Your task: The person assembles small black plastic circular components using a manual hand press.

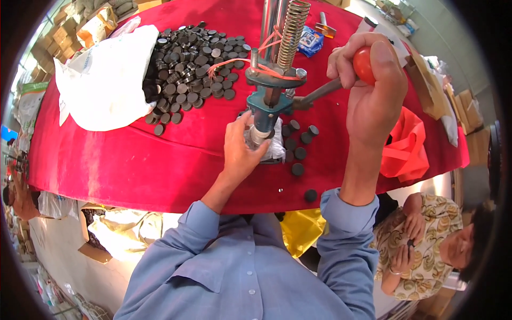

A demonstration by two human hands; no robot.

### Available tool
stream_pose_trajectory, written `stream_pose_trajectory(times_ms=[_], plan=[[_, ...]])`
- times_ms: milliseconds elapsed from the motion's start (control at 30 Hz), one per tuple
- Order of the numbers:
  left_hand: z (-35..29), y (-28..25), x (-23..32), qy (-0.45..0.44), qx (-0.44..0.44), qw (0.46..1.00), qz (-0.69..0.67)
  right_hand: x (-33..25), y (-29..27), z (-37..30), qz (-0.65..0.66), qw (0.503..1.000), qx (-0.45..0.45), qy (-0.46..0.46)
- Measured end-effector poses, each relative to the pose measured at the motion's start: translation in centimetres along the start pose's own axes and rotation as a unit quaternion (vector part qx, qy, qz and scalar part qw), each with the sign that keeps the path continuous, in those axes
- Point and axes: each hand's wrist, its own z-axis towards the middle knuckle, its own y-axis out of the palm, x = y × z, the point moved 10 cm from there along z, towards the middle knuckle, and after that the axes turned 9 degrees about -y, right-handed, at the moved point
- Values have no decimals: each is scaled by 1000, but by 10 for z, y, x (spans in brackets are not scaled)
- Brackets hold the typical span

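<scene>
A hand press point(265, 100) with a blue-green body, a steel post and a coil spring point(294, 32) stands on the table. My right hand point(373, 98) is closed round the red ball knob point(364, 65) of its lever point(324, 91), raised to the right. My left hand point(240, 152) reaches under the press head, thumb and fingers round a silvery round piece point(258, 136); the fingers partly hide it. Right of the press base lie several small black discs point(300, 153). Pink string point(266, 70) is tied about the post.
A large heap of black discs point(186, 74) spreads beside a white bag point(101, 80) on the red cloth point(133, 170). A hammer point(324, 26), a blue packet point(310, 41) and a red bag point(408, 146) lie to the right. Another person point(421, 245) sits at the lower right, holding a small dark piece.
</scene>
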Motion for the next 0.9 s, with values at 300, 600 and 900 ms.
stream_pose_trajectory(times_ms=[300, 600, 900], plan=[[2, 6, -7, -28, 5, 999, -36, -39, 0, -53, -35, 994, 15, -105], [16, -27, -13, -6, -57, 998, -34, -48, 6, -189, -87, 989, 44, -110], [27, -10, -22, -17, -134, 988, -79, -55, 6, -144, -106, 988, -27, -113]])
